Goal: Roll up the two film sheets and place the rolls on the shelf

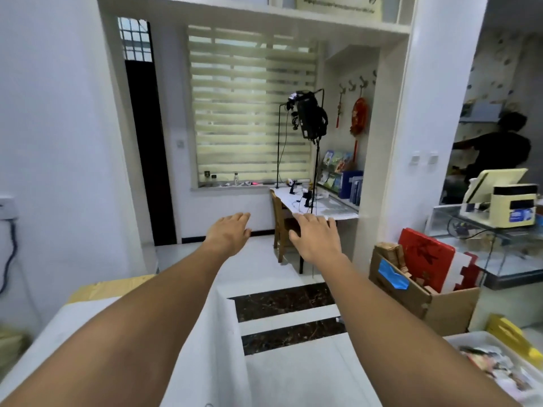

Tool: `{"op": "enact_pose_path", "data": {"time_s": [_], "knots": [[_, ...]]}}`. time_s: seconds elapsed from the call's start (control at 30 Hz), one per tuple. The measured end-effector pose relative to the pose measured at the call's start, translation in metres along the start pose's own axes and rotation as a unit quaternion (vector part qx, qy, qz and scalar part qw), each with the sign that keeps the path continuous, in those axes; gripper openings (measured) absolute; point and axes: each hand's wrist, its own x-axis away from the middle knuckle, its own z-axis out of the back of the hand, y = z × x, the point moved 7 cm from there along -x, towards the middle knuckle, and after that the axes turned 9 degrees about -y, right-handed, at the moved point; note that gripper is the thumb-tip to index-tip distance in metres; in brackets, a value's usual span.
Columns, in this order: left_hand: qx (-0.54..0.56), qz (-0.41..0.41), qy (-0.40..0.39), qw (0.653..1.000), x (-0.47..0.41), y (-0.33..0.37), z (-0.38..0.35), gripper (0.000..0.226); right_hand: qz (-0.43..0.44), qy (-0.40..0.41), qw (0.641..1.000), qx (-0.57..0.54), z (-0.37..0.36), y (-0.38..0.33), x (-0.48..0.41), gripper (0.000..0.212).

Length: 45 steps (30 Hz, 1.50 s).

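From the head view, both arms are stretching straight forward over a counter (88, 324) that is wearing a white cover. The left hand (230, 233) is hovering palm down, its fingers straight and close together, and it is holding nothing. The right hand (316, 236) is hovering just beside it at the same height, palm down, fingers straight and slightly spread, also holding nothing. The hands are not touching each other.

The film sheets are not showing clearly anywhere, so I cannot tell where they are lying.

Beyond the hands, a striped window blind (249, 107) is hanging over a far counter (326, 205), with a wooden chair (280, 227) standing at its near end. A black stand (310, 116) is rising from that far counter. A low shelf (343, 177) with books is sitting at its right, and a high shelf (323, 16) is running across the top.

On the right, a cardboard box (417, 301) is holding a red box (426, 257), and a person in dark clothes (496, 148) is standing in the next room.
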Motion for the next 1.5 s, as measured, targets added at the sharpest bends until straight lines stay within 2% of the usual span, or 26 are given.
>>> {"op": "enact_pose_path", "data": {"time_s": [0.13,0.27,0.4,0.53,0.63,0.8,0.97,1.2,1.33,1.5], "knots": [[-0.014,0.021,-0.007,1.0,-0.036,-0.006,-0.031,0.05,-0.002,-0.024,1.0,0.006,-0.047,0.021,-0.033,0.051],[0.0,0.013,0.003,1.0,-0.106,-0.018,-0.069,0.047,-0.002,-0.022,1.0,0.012,-0.088,0.036,-0.103,0.05],[0.008,0.037,0.002,0.999,-0.172,-0.063,-0.112,0.048,0.002,-0.03,1.0,0.01,-0.139,0.013,-0.196,0.051],[-0.005,0.099,-0.051,0.994,-0.211,-0.121,-0.136,0.052,0.068,-0.053,0.996,-0.022,-0.18,-0.049,-0.269,0.05],[-0.004,0.159,-0.046,0.986,-0.244,-0.166,-0.129,0.052,0.129,-0.041,0.991,-0.025,-0.189,-0.075,-0.316,0.049],[-0.001,0.194,-0.038,0.98,-0.271,-0.18,-0.129,0.052,0.168,-0.052,0.981,-0.079,-0.194,-0.084,-0.357,0.049],[0.005,0.252,-0.04,0.967,-0.272,-0.201,-0.151,0.052,0.246,-0.052,0.961,-0.113,-0.214,-0.116,-0.383,0.05],[0.01,0.386,-0.034,0.922,-0.244,-0.246,-0.187,0.05,0.372,-0.085,0.915,-0.131,-0.265,-0.172,-0.411,0.05],[0.015,0.47,-0.052,0.881,-0.217,-0.26,-0.207,0.05,0.464,-0.112,0.867,-0.144,-0.289,-0.207,-0.416,0.049],[0.024,0.579,-0.072,0.812,-0.152,-0.273,-0.225,0.05,0.565,-0.149,0.799,-0.141,-0.315,-0.252,-0.4,0.05]]}}
